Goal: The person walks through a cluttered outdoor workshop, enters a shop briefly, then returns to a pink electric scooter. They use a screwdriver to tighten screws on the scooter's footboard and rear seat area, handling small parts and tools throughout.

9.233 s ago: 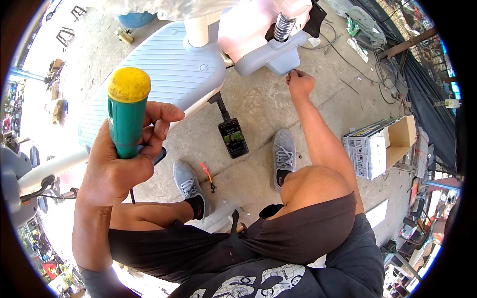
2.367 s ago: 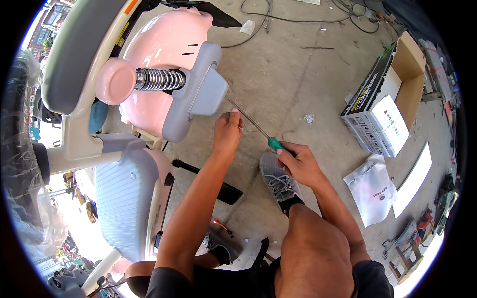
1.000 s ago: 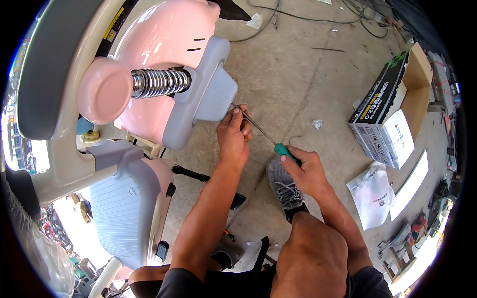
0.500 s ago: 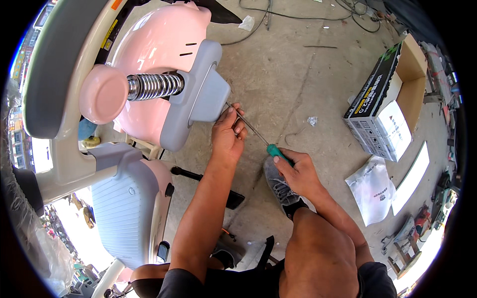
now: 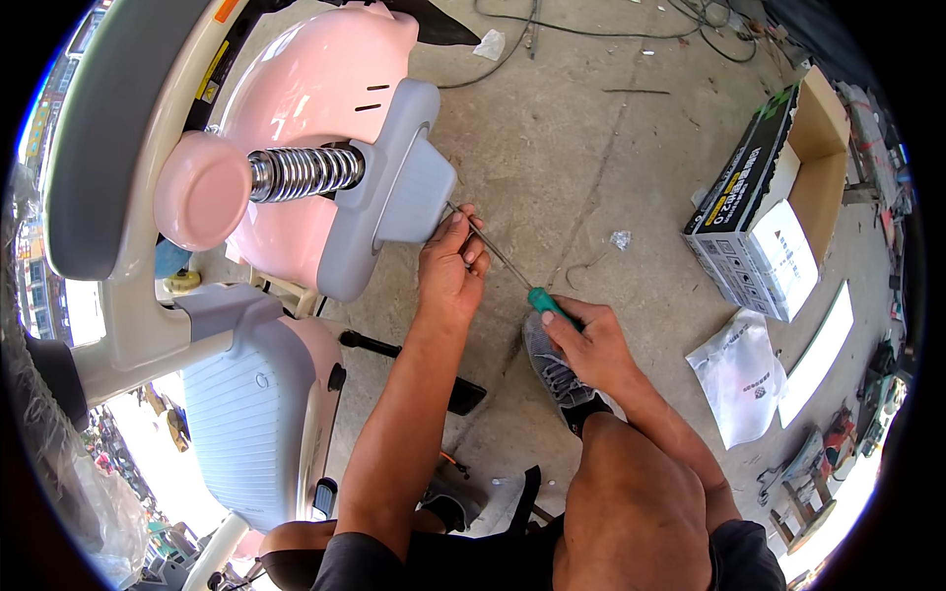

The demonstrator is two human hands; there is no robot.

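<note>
A long screwdriver with a green handle slants from lower right to upper left. My right hand is closed round its handle. Close to the shaft's far end, the fingers of my left hand are curled and pinch the metal. The shaft's tip meets the edge of a grey plastic cover on the pink and grey scooter; the exact contact point is hidden by my left fingers. Beside the cover are the scooter's pink body panel, a chrome coil spring and a round pink cap.
An open cardboard box stands on the concrete floor at right, with a clear plastic bag and a white strip before it. The grey seat is at lower left. A black cable lies at the back. My shoe is below the screwdriver.
Both hands and the screwdriver stay nearly in place. The scooter's round pink cap and frame have shifted very slightly left and down.
</note>
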